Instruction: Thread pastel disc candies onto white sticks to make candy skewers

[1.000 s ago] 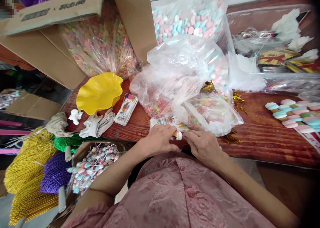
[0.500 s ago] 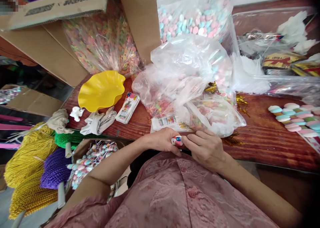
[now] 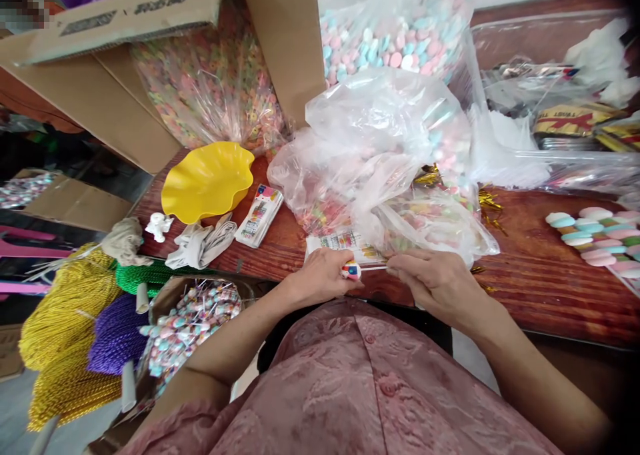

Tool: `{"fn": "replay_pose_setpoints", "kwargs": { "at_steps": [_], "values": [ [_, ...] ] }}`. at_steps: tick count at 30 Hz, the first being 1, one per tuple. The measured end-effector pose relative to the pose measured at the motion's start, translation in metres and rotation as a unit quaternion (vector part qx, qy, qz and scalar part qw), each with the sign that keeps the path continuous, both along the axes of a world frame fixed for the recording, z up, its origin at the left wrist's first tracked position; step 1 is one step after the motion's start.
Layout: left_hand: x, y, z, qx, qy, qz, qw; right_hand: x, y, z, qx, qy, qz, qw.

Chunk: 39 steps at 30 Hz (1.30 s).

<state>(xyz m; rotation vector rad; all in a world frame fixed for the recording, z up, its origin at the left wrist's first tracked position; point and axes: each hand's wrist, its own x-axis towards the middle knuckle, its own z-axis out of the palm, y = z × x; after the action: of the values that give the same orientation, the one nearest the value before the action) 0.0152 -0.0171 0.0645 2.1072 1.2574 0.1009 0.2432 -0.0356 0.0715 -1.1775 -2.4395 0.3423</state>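
Landmark: yellow dish (image 3: 207, 182), one, wavy-rimmed, on the wooden surface (image 3: 525, 275). All places reckoned from it.

1. Wrapped candy (image 3: 351, 271), one, colour-printed; right of the dish and nearer the wearer. White stick (image 3: 374, 267) projecting rightward.
2. Left hand (image 3: 323, 276); right of the dish, wearer's side; fingers curled snugly round the candy, one end exposed.
3. Right hand (image 3: 437, 280); farther right of the dish; fingers bent, tips gathered at the stick's outer end. Whether they grip it, cannot tell.
4. Printed wrappers (image 3: 260, 216), one stack, just right of the dish.
5. Clear bag (image 3: 435, 225), filled; well right of the dish, just beyond the right hand.

Handling note, by judgement: the step appears to be working the stick of the candy. Best kept in line with it, unbent; left grip firm against turning, light against crushing; right fingertips clear of the bag's loose film.
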Motion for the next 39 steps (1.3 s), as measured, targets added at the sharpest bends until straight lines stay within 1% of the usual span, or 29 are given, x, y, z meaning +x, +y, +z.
{"fn": "replay_pose_setpoints", "kwargs": {
  "at_steps": [2,4,6,8,10,12,14,16,17,18,19,21,23,24,26,27,29,30,31,32,34,36,38,39],
  "values": [
    [0.005,-0.001,0.0,-0.013,-0.021,-0.019,1.0,-0.005,-0.003,-0.007,0.032,0.01,0.026,0.999],
    [0.012,-0.002,-0.001,-0.022,-0.046,-0.041,0.998,-0.016,-0.006,-0.016,0.074,0.025,0.054,0.995],
    [0.018,-0.003,-0.001,-0.02,-0.065,-0.046,0.997,-0.026,-0.007,-0.023,0.105,0.031,0.064,0.992],
    [0.017,-0.001,0.004,-0.032,-0.096,-0.046,0.994,-0.03,-0.005,-0.025,0.113,0.026,0.066,0.991],
    [0.01,0.005,0.013,-0.065,-0.165,-0.038,0.983,-0.023,-0.001,-0.02,0.095,0.018,0.08,0.992],
    [-0.001,0.013,0.024,-0.114,-0.24,-0.023,0.964,-0.011,0.005,-0.01,0.068,0.02,0.09,0.993],
    [-0.01,0.019,0.03,-0.199,-0.27,-0.023,0.942,0.001,0.011,0.001,0.052,0.027,0.089,0.994],
    [-0.013,0.02,0.029,-0.314,-0.265,-0.015,0.912,0.007,0.015,0.009,0.058,0.027,0.092,0.994],
    [-0.011,0.019,0.026,-0.359,-0.265,0.005,0.895,0.007,0.017,0.01,0.065,0.023,0.098,0.993],
    [-0.008,0.016,0.022,-0.386,-0.272,0.037,0.881,0.005,0.018,0.01,0.074,0.017,0.104,0.992],
    [-0.003,0.012,0.017,-0.39,-0.288,0.076,0.872,0.001,0.02,0.009,0.083,0.01,0.107,0.991],
    [0.006,0.005,0.008,-0.36,-0.333,0.144,0.86,-0.007,0.022,0.002,0.1,-0.004,0.098,0.99],
    [0.013,0.001,0.004,-0.329,-0.377,0.19,0.845,-0.014,0.025,-0.004,0.103,0.003,0.074,0.992],
    [0.016,0.001,0.002,-0.32,-0.399,0.21,0.834,-0.016,0.026,-0.007,0.098,0.027,0.055,0.993],
    [0.018,0.004,0.001,-0.305,-0.442,0.243,0.808,-0.018,0.028,-0.01,0.074,0.117,0.0,0.99],
    [0.019,0.007,0.0,-0.294,-0.465,0.259,0.794,-0.019,0.028,-0.01,0.056,0.177,-0.039,0.982],
    [0.02,0.013,-0.004,-0.262,-0.505,0.29,0.769,-0.022,0.026,-0.011,0.013,0.287,-0.117,0.951],
    [0.021,0.014,-0.006,-0.248,-0.516,0.304,0.762,-0.025,0.023,-0.012,-0.011,0.324,-0.141,0.935],
    [0.022,0.015,-0.009,-0.24,-0.518,0.313,0.759,-0.029,0.02,-0.014,-0.035,0.346,-0.148,0.926],
    [0.024,0.014,-0.012,-0.241,-0.512,0.317,0.761,-0.034,0.017,-0.017,-0.055,0.355,-0.144,0.922],
    [0.029,0.01,-0.019,-0.253,-0.493,0.311,0.772,-0.043,0.011,-0.023,-0.085,0.359,-0.124,0.921],
    [0.034,0.004,-0.025,-0.247,-0.496,0.301,0.776,-0.05,0.009,-0.03,-0.101,0.383,-0.121,0.91],
    [0.036,0.0,-0.028,-0.234,-0.523,0.295,0.765,-0.051,0.011,-0.034,-0.102,0.418,-0.132,0.893],
    [0.036,-0.002,-0.028,-0.238,-0.533,0.286,0.76,-0.05,0.012,-0.035,-0.101,0.427,-0.133,0.889]
  ]
}}
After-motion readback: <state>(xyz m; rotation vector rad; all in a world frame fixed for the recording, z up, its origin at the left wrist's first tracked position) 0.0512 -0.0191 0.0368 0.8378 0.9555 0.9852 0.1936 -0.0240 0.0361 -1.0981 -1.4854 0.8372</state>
